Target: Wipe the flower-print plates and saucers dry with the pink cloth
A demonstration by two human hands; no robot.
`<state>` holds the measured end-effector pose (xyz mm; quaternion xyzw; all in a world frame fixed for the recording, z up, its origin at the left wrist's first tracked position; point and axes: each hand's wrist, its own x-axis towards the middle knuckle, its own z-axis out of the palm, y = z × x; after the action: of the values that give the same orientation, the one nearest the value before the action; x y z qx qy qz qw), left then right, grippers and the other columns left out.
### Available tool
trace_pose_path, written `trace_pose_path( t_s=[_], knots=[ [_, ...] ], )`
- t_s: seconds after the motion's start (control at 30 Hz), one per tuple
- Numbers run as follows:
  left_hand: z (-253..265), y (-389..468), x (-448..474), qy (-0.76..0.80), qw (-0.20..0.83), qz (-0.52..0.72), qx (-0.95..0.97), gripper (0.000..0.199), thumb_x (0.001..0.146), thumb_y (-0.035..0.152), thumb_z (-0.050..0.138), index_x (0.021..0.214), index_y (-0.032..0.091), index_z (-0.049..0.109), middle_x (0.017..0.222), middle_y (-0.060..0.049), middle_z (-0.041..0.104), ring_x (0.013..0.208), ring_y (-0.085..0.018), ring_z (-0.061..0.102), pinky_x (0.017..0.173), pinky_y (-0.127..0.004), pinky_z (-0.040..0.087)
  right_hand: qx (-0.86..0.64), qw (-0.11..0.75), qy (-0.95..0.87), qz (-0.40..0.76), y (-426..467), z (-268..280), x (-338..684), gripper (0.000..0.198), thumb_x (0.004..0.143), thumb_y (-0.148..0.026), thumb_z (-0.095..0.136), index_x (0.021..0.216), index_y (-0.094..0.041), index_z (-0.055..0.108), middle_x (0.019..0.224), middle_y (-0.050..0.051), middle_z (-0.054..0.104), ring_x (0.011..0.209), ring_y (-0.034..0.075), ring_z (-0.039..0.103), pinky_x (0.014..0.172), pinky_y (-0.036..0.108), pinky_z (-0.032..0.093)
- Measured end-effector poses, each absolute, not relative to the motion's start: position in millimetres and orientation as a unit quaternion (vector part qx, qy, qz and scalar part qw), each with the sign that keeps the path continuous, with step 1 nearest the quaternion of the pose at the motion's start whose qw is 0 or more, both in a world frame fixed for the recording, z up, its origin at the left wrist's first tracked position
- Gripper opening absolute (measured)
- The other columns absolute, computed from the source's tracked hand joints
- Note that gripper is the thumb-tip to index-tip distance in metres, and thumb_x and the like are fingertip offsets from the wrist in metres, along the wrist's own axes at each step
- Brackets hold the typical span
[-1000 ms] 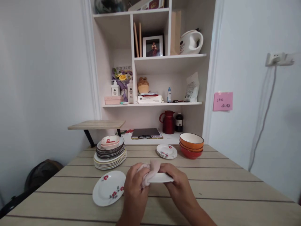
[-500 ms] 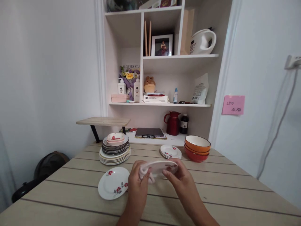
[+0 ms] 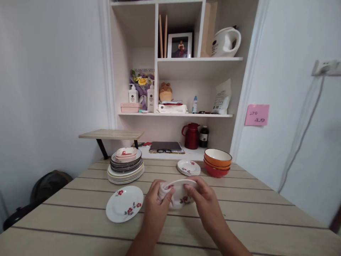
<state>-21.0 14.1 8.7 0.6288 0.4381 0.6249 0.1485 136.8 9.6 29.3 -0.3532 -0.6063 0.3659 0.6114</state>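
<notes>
Left hand (image 3: 156, 201): I pinch the cloth (image 3: 162, 192) over the plate's (image 3: 178, 193) left edge.
Right hand (image 3: 205, 199): I grip its right edge.
Plate: between my hands, tilted, face toward me.
Small plates (image 3: 188, 167): stacked beyond, nearer my right.

Light soft, rather dim, cool grey on walls (image 3: 53, 89). Faint shadow on table (image 3: 253, 233) below my right hand (image 3: 207, 201); another on wall left of cord (image 3: 315, 103). Small print on white pump bottle (image 3: 133, 96) too fuzzy to read. Table stretches wide toward frame edges; lower-left corner dark, murky.
</notes>
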Motion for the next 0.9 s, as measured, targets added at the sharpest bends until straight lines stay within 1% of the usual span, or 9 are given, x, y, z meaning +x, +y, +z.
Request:
trace_pose_path(
  t_s=[0.13, 0.2, 0.27, 0.37, 0.47, 0.57, 0.63, 0.73, 0.9],
  knots=[
    [9, 14, -17, 0.432, 0.300, 0.614, 0.588, 0.028, 0.081, 0.042, 0.062, 0.094, 0.017, 0.063, 0.085, -0.004, 0.070, 0.079, -0.019, 0.064, 0.071, -0.027, 0.050, -0.313, 0.675, -0.485, 0.460, 12, 30, 134, 0.022, 0.081, -0.039, 0.066, 0.094, -0.022, 0.059, 0.076, -0.002, 0.059, 0.063, 0.012, 0.046, 0.055, 0.022, 0.038],
    [9, 13, -16, 0.427, 0.325, 0.618, 0.575, 0.032, 0.079, 0.042, 0.063, 0.098, 0.017, 0.064, 0.087, -0.004, 0.070, 0.079, -0.019, 0.064, 0.070, -0.026, 0.050, -0.296, 0.674, -0.467, 0.489, 11, 31, 133, 0.025, 0.080, -0.038, 0.067, 0.096, -0.022, 0.058, 0.080, -0.001, 0.059, 0.065, 0.012, 0.047, 0.057, 0.022, 0.039],
    [10, 12, -17, 0.439, 0.310, 0.631, 0.559, 0.031, 0.079, 0.042, 0.063, 0.097, 0.017, 0.064, 0.084, -0.003, 0.070, 0.077, -0.018, 0.064, 0.070, -0.026, 0.049, -0.287, 0.657, -0.477, 0.508, 9, 33, 133, 0.025, 0.080, -0.038, 0.066, 0.097, -0.022, 0.057, 0.081, -0.001, 0.060, 0.068, 0.013, 0.050, 0.059, 0.023, 0.040],
    [11, 12, -22, 0.440, 0.227, 0.648, 0.579, 0.022, 0.081, 0.037, 0.062, 0.091, 0.018, 0.065, 0.083, -0.003, 0.069, 0.078, -0.018, 0.064, 0.073, -0.027, 0.050, -0.314, 0.638, -0.542, 0.448, 7, 34, 137, 0.023, 0.083, -0.036, 0.063, 0.102, -0.024, 0.055, 0.082, -0.001, 0.061, 0.070, 0.015, 0.054, 0.063, 0.026, 0.044],
    [8, 15, -29, 0.405, 0.092, 0.635, 0.651, 0.013, 0.082, 0.026, 0.059, 0.090, 0.020, 0.067, 0.093, -0.005, 0.068, 0.088, -0.019, 0.064, 0.078, -0.029, 0.050, -0.359, 0.600, -0.654, 0.289, 8, 35, 143, 0.017, 0.085, -0.030, 0.060, 0.101, -0.024, 0.060, 0.090, 0.002, 0.065, 0.079, 0.018, 0.060, 0.073, 0.030, 0.047],
    [2, 18, -35, 0.379, -0.021, 0.607, 0.698, 0.025, 0.079, 0.012, 0.055, 0.098, 0.022, 0.066, 0.101, -0.006, 0.066, 0.093, -0.019, 0.064, 0.078, -0.029, 0.052, -0.371, 0.553, -0.724, 0.180, 10, 35, 147, 0.009, 0.083, -0.021, 0.058, 0.090, -0.022, 0.064, 0.088, 0.004, 0.069, 0.081, 0.020, 0.062, 0.074, 0.029, 0.047],
    [-2, 19, -38, 0.369, -0.079, 0.587, 0.716, 0.035, 0.075, 0.006, 0.052, 0.104, 0.023, 0.065, 0.104, -0.006, 0.065, 0.094, -0.019, 0.064, 0.078, -0.030, 0.053, -0.375, 0.540, -0.740, 0.144, 11, 35, 149, 0.014, 0.080, -0.014, 0.056, 0.088, -0.022, 0.064, 0.086, 0.003, 0.070, 0.080, 0.019, 0.063, 0.071, 0.028, 0.048],
    [-3, 18, -39, 0.353, -0.152, 0.567, 0.728, 0.044, 0.072, 0.001, 0.049, 0.108, 0.023, 0.062, 0.106, -0.007, 0.065, 0.097, -0.020, 0.064, 0.081, -0.032, 0.053, -0.373, 0.521, -0.760, 0.110, 12, 34, 152, 0.023, 0.076, -0.006, 0.053, 0.089, -0.023, 0.064, 0.090, 0.003, 0.071, 0.083, 0.018, 0.065, 0.073, 0.027, 0.048],
    [8, 11, -39, 0.333, -0.237, 0.511, 0.756, 0.041, 0.075, 0.002, 0.045, 0.106, 0.021, 0.063, 0.104, -0.009, 0.067, 0.090, -0.021, 0.063, 0.076, -0.034, 0.054, -0.386, 0.463, -0.798, -0.007, 9, 32, 151, 0.040, 0.070, 0.002, 0.047, 0.091, -0.025, 0.068, 0.102, 0.004, 0.071, 0.092, 0.020, 0.064, 0.079, 0.029, 0.047]
  ],
)
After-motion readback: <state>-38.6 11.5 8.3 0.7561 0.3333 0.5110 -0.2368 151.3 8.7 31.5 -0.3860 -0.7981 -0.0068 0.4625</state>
